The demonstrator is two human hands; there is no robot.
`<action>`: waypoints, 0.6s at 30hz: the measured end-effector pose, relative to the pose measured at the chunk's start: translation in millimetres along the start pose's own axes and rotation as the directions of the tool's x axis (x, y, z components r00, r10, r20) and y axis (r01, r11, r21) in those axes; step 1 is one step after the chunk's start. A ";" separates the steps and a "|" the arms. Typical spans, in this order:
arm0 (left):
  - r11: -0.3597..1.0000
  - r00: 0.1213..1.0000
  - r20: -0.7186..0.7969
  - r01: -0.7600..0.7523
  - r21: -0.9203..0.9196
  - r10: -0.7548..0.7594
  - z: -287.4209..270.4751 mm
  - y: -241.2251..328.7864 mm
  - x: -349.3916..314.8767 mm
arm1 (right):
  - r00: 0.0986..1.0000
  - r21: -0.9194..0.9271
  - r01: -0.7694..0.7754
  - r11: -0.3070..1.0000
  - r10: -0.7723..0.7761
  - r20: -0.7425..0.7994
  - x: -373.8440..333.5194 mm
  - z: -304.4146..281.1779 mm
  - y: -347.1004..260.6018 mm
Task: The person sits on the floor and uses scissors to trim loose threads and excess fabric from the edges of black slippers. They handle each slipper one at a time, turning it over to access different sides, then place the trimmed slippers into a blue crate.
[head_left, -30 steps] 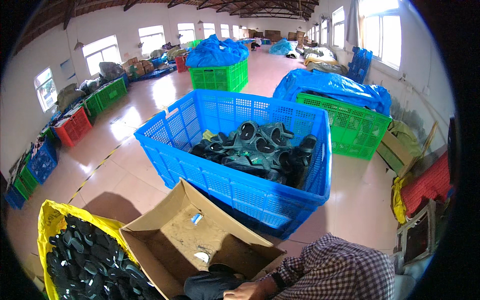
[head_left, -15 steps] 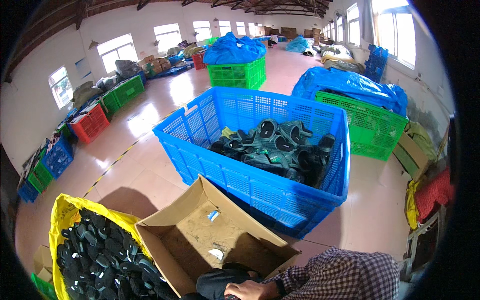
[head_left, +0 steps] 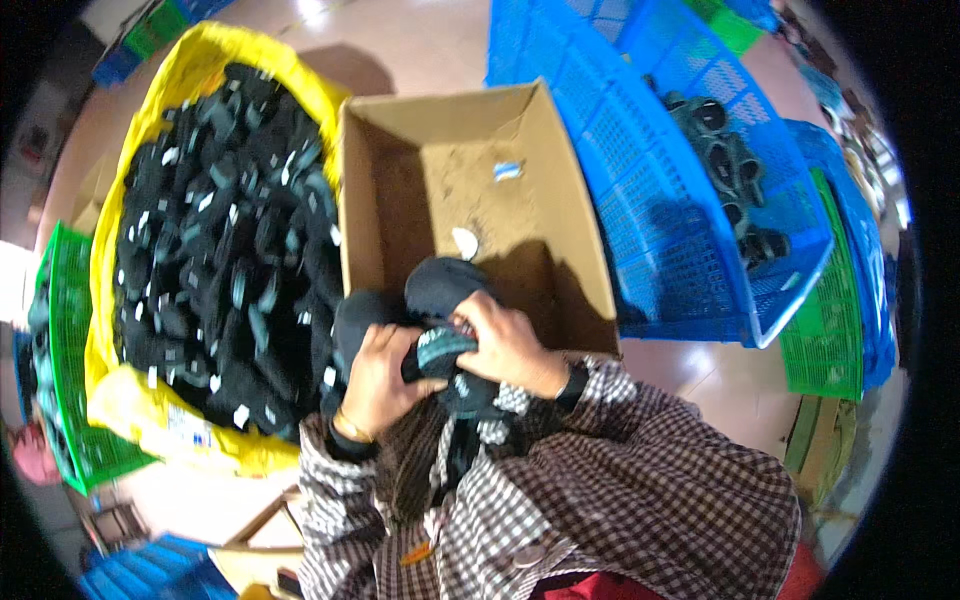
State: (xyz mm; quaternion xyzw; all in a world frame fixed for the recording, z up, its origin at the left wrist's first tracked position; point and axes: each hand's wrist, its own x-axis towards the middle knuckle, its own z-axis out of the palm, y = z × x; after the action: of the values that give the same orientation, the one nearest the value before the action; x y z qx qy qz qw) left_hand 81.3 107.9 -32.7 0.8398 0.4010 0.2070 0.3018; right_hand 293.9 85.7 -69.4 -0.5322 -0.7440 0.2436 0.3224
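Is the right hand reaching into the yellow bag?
No, the right hand is on a dark slipper in front of the person's body, and the yellow bag sits over to the left.

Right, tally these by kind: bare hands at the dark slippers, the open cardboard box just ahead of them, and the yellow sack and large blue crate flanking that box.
Bare hands, left hand and right hand: 2
Open cardboard box: 1
Yellow sack: 1
Large blue crate: 1
Total: 5
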 end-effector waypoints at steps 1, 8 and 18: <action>1.000 1.000 0.002 -0.025 -0.012 0.025 -3.3 0.4 -5.0 | 0.999 -0.024 0.030 0.999 -0.029 0.046 -0.7 -3.9 -3.6; 0.991 0.986 -0.150 0.088 0.098 -0.073 13.6 16.2 -5.9 | 0.993 0.022 0.072 0.997 -0.074 0.090 7.2 -9.5 0.8; 0.985 0.911 -0.413 0.073 0.158 -0.001 42.9 25.2 17.9 | 0.991 0.093 -0.052 0.994 0.062 -0.115 12.4 -11.9 10.3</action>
State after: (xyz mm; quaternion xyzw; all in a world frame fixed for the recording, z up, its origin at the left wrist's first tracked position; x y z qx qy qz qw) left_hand 131.0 95.1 -45.3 0.7922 0.4877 0.3383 0.1417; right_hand 306.4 101.0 -66.0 -0.5516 -0.6964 0.2541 0.3822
